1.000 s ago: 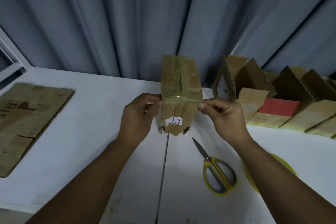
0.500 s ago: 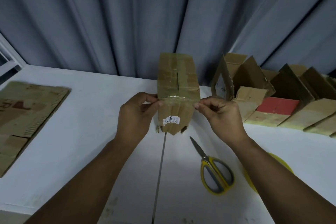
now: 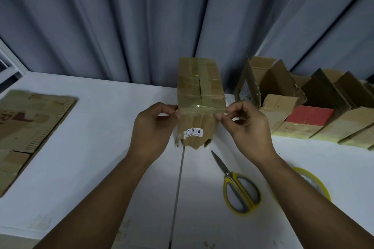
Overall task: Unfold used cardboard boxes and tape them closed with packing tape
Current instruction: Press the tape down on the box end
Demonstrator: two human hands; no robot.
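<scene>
Barely anything has shifted: the left hand (image 3: 152, 129) and right hand (image 3: 250, 127) stay at the upright cardboard box (image 3: 200, 87) standing on the white table (image 3: 101, 147). Thumb and forefinger of each pinch its near upper corners, likely pressing the glossy tape strip (image 3: 199, 107) down over the edges. Scissors (image 3: 238, 190) and tape roll (image 3: 315, 184) lie ready beside the right forearm.

count — 2 hands (image 3: 151, 129) (image 3: 251, 129) | 1 held box (image 3: 200, 91) | 1 scissors (image 3: 229, 177) | 1 tape roll (image 3: 320, 186)

The box (image 3: 200, 95) stands mid-table (image 3: 101, 147), flat cardboard (image 3: 30, 127) left, scissors (image 3: 238, 190) right.
</scene>
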